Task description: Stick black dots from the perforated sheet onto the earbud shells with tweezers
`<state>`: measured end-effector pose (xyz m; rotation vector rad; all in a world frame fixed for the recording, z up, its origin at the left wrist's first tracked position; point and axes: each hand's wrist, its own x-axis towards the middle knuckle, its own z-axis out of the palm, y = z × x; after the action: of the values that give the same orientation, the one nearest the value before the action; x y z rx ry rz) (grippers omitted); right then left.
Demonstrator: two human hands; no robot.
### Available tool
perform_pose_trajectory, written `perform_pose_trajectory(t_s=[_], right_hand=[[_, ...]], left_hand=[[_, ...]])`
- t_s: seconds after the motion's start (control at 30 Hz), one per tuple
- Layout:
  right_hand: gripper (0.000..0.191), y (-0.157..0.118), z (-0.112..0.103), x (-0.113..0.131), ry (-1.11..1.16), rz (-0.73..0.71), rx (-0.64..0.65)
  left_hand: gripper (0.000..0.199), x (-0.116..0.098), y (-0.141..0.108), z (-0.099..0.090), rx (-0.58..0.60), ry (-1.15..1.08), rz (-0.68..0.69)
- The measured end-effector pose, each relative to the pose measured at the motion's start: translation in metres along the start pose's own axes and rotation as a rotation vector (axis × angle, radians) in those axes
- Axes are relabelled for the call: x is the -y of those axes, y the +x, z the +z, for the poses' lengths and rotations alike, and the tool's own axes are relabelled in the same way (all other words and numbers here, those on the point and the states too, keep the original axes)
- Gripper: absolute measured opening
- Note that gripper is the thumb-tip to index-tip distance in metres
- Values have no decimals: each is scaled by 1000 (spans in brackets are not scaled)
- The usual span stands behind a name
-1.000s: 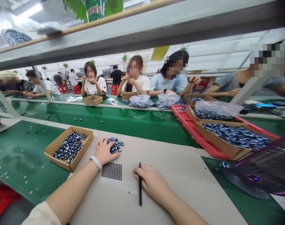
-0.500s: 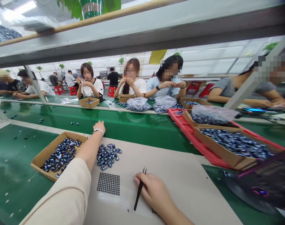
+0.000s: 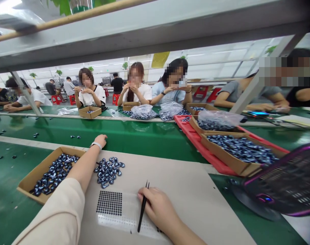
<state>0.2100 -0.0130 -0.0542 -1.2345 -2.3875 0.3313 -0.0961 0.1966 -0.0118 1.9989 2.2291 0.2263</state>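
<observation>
Two hands of ours are at work around the grid of black dots [image 3: 109, 203], which lies on the grey mat [image 3: 190, 194]. Just right of that grid, our right hand [image 3: 158, 207] pinches the black tweezers [image 3: 143, 211] between thumb and fingers, with their tips pointing away from us and slightly parted. Well beyond the grid, and a little to its left, our left hand [image 3: 100, 141] reaches over the green belt [image 3: 136, 137], its fingers loosely curled; we cannot tell whether they have hold of anything.

The pile of blue earbud shells [image 3: 107, 172] sits just beyond the grid, and the cardboard box [image 3: 39, 169] with more of them is to the grid's left. Our left forearm passes between pile and box, so we judge it best to lift the beige sleeve [image 3: 56, 212] and wristband [image 3: 96, 145] a little and avoid dragging shells along. Reaching from the shoulder, with a soft wrist, should suit that narrow gap.

On the grid's right, we would want a light pinch on the tweezers, tips raised off the mat and away from the dots, because a careless touch could lift or shift one.
</observation>
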Motion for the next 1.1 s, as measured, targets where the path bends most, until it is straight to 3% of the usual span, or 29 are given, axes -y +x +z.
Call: perform_pose_trajectory(t_s=[0.53,0.73,0.87,1.1], right_hand=[[24,2,-4,3,50,32,-3],[24,3,-6,3,92,40,-22],[24,3,-7,3,126,43,-32],[23,3,-7,4,171,46,-52]], left_hand=[[31,-11,-17,-6,20,-189,-7],[29,-36,-36,-20,25,-385,106],[15,-65,-77,-34,30,-582,270],[9,-103,-187,-81,32,-915,618]])
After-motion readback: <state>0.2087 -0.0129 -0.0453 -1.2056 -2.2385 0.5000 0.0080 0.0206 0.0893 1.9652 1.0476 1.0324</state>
